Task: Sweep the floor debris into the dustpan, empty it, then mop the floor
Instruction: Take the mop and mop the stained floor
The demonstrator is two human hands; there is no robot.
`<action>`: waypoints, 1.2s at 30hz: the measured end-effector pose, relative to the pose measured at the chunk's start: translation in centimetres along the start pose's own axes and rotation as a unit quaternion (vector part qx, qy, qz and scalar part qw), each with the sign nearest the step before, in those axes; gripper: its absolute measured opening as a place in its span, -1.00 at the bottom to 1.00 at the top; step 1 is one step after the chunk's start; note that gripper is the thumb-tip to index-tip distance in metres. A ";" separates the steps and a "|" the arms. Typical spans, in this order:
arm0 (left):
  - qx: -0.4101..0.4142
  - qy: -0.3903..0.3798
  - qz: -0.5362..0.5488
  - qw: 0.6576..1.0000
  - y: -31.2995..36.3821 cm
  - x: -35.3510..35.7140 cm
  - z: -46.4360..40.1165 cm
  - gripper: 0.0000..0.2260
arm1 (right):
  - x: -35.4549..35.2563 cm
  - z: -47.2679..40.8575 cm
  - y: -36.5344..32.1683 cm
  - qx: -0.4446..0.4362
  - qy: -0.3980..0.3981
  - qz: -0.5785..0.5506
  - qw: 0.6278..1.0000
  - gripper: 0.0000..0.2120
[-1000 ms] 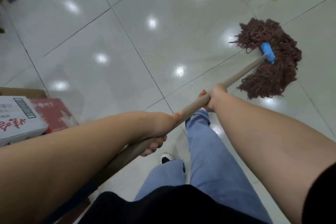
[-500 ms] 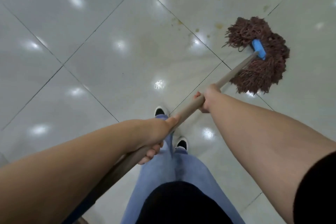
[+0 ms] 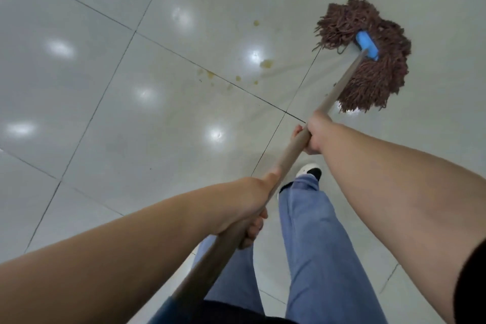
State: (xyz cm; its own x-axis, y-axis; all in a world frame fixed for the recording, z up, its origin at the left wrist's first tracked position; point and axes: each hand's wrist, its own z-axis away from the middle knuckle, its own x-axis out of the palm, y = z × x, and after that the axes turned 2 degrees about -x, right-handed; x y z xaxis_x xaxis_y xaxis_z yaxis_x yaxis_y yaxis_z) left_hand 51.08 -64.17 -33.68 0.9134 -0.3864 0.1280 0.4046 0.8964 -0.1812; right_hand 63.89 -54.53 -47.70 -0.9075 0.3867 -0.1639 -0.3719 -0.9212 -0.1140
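Left hand (image 3: 244, 205): grasps pole (image 3: 289, 155) low
Right hand (image 3: 314, 134): grasps pole higher
Mop (image 3: 368, 79): on floor (image 3: 131, 113) (yellowish stains (image 3: 265, 63) just beside)

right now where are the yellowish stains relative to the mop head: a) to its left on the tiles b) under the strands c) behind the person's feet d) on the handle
a: the yellowish stains lie on the bare floor tiles left of the brown mop head, apart from its strands.
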 end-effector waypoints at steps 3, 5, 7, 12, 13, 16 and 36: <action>0.009 0.012 -0.010 1.000 5.0 1.4 0.7 -0.42 | -1.5 -1.1 -5.0 -0.007 -0.006 -0.016 1.000 -0.68; 0.020 0.024 -0.007 0.999 8.4 2.6 1.2 -0.41 | -2.6 -1.8 -8.5 -0.007 -0.010 -0.019 1.000 -0.66; 0.025 0.018 -0.007 0.999 11.9 3.9 2.0 -0.41 | -3.9 -2.4 -12.1 -0.003 -0.028 -0.009 1.000 -0.66; 0.021 0.005 -0.011 1.000 21.2 6.7 3.5 -0.40 | -6.9 -3.7 -21.5 -0.010 -0.032 -0.009 0.999 -0.63; 0.021 0.006 -0.010 1.000 22.9 7.1 3.8 -0.40 | -7.2 -3.8 -23.2 -0.012 -0.026 -0.003 1.000 -0.62; 0.028 0.011 -0.007 1.000 27.8 8.1 4.6 -0.40 | -8.2 -4.4 -28.1 -0.022 -0.025 0.013 0.999 -0.63; 0.029 -0.006 -0.008 1.000 61.4 9.0 8.9 -0.40 | -9.6 -9.7 -61.7 -0.034 0.000 0.035 0.999 -0.61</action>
State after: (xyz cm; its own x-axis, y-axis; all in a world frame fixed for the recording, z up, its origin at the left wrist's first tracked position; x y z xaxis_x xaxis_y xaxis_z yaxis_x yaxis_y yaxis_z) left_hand 83.78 -10.64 -34.98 0.9062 -0.3985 0.1412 0.4155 0.9013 -0.1227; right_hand 97.48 -1.00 -48.55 -0.9309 0.3216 -0.1730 -0.2936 -0.9408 -0.1693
